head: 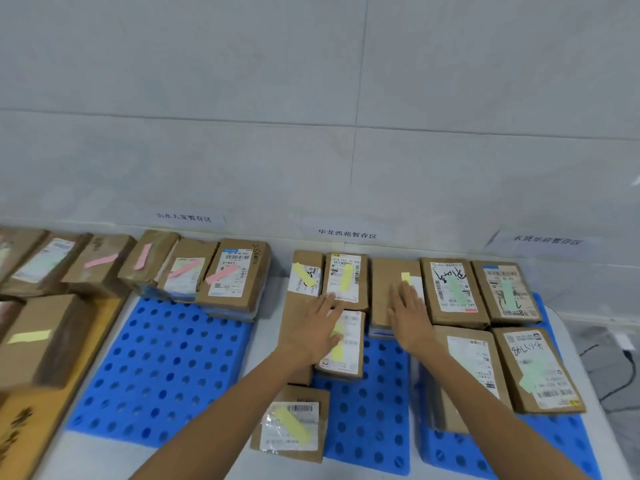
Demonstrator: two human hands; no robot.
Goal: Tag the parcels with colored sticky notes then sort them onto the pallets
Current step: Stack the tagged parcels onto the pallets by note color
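Observation:
Three blue perforated pallets lie on the floor by the wall. The middle pallet (367, 410) carries several brown parcels with yellow notes. My left hand (317, 329) lies flat, fingers straight, on a yellow-tagged parcel (346, 348). My right hand (408, 315) rests flat with spread fingers on a brown parcel (384, 289) with a small yellow note. Another yellow-tagged parcel (292, 424) lies at the pallet's front. The left pallet (159, 368) holds pink-tagged parcels (232, 275) at its back. The right pallet (561, 441) holds green-tagged parcels (453, 291).
Paper signs (347, 234) on the white wall name each pallet's zone. At the far left, more parcels, one with a yellow note (38, 341), sit on an orange board (31, 417). Black cables (620, 368) lie on the floor at the right.

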